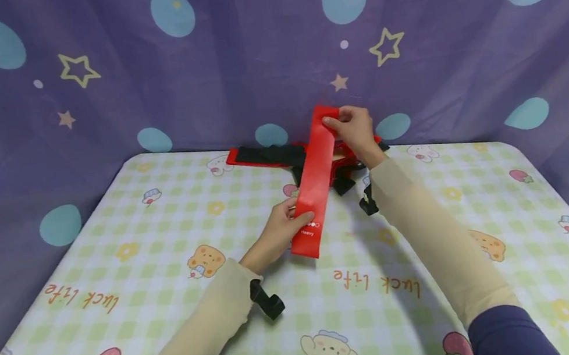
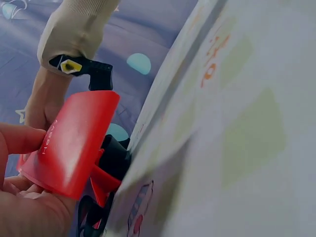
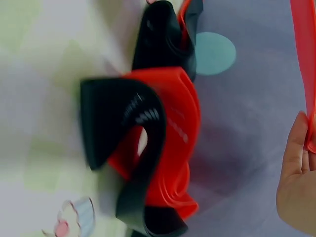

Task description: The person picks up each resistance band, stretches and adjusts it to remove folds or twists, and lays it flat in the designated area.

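A red resistance band [image 1: 316,174] printed "Heavy" is stretched between both hands, slanting above the table. My left hand [image 1: 281,230] pinches its near end, thumb on top beside the print; the left wrist view shows the band [image 2: 74,143] bowed as a folded loop. Its far end is pinched by my right hand [image 1: 355,131], thumb on the front face. In the right wrist view, my right hand [image 3: 298,182] is at the right edge, partly cut off. Behind the band, a pile of black and red bands [image 3: 168,133] lies on the table, partly hidden in the head view.
A checked cloth [image 1: 144,287] with cartoon prints covers the table. A purple curtain [image 1: 252,76] with stars and blue dots hangs at the table's back edge. Black wrist mounts [image 1: 267,301] are worn on both forearms.
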The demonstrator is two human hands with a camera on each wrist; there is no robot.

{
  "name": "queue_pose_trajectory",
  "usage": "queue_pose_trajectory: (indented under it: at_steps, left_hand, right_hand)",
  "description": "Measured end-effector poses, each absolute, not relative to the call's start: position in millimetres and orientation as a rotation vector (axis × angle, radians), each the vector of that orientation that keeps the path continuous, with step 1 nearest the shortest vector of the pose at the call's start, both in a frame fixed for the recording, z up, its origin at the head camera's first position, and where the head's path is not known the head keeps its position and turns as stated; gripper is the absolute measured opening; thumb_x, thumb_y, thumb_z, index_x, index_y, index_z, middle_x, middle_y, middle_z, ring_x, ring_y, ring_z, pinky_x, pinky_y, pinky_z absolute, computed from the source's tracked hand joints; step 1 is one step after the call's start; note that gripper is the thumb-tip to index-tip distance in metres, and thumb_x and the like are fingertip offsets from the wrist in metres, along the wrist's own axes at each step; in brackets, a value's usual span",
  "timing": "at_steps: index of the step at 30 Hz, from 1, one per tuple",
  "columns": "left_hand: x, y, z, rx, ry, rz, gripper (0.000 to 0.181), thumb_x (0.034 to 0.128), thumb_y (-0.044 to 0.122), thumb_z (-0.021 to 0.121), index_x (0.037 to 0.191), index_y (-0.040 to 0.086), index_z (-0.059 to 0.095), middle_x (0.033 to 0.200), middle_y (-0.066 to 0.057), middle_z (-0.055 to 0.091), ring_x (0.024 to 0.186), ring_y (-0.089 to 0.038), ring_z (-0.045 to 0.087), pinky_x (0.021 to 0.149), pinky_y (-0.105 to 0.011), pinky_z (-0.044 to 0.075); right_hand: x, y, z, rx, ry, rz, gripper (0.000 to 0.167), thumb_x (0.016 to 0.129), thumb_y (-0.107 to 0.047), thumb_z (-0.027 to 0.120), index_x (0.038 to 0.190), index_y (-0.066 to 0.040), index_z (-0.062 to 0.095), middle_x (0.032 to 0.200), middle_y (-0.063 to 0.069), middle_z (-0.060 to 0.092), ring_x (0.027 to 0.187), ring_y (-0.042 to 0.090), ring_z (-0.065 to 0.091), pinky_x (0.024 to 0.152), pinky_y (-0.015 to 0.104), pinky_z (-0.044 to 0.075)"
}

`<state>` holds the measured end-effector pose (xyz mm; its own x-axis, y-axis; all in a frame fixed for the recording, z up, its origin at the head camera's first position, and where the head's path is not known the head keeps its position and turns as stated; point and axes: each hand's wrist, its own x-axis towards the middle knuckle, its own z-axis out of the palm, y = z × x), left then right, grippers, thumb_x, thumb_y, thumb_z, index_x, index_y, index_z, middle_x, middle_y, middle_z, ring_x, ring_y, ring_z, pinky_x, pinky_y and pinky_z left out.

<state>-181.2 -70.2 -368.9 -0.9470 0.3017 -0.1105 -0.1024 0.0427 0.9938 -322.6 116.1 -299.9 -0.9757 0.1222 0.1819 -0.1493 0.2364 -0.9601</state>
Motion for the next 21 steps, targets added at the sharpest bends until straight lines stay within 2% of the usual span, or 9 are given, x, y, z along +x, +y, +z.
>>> queue_pose_trajectory:
  at_steps: [6, 12, 17, 21]
  left_hand:
    - [-168.8, -83.4, -372.0, 0.172, 2.069, 1.947, 0.036, 0.0915, 0.004, 0.057, 0.126, -0.006, 0.051, 0.105, -0.02, 0.066, 0.075, -0.008, 0.063, 0.077, -0.028, 0.056]
    - [-157.9, -92.0, -374.0, 0.13, 2.104, 1.892, 0.031, 0.0896, 0.004, 0.057, 0.119, -0.007, 0.053, 0.096, -0.016, 0.068, 0.068, -0.009, 0.063, 0.066, -0.023, 0.054]
    - [-146.6, -102.5, -376.5, 0.099, 2.14, 1.859, 0.032, 0.0895, 0.005, 0.057, 0.119, -0.007, 0.053, 0.099, -0.019, 0.068, 0.068, -0.01, 0.063, 0.065, -0.022, 0.054]
    - [-137.6, -111.2, -379.0, 0.085, 2.173, 1.833, 0.029, 0.0887, 0.004, 0.057, 0.115, -0.008, 0.054, 0.096, -0.017, 0.069, 0.068, -0.01, 0.062, 0.065, -0.022, 0.052]
  right_hand:
    - [-322.9, 101.3, -313.4, -0.027, -2.329, 1.838, 0.019, 0.085, -0.018, 0.072, 0.088, -0.004, 0.06, 0.073, -0.002, 0.056, 0.046, 0.001, 0.059, 0.051, 0.022, 0.054]
    - [-323.0, 93.7, -323.9, -0.041, -2.31, 1.842, 0.025, 0.085, -0.015, 0.071, 0.101, 0.002, 0.062, 0.077, 0.001, 0.056, 0.043, 0.002, 0.056, 0.046, 0.025, 0.053]
    - [-322.0, 81.1, -333.2, -0.036, -2.332, 1.825, 0.032, 0.084, -0.015, 0.072, 0.108, 0.004, 0.064, 0.079, 0.003, 0.059, 0.049, 0.002, 0.056, 0.051, 0.019, 0.052]
    - [-320.7, 71.4, -341.2, -0.038, -2.334, 1.856, 0.033, 0.085, -0.014, 0.072, 0.111, 0.004, 0.065, 0.081, 0.003, 0.06, 0.057, 0.003, 0.056, 0.056, 0.019, 0.053]
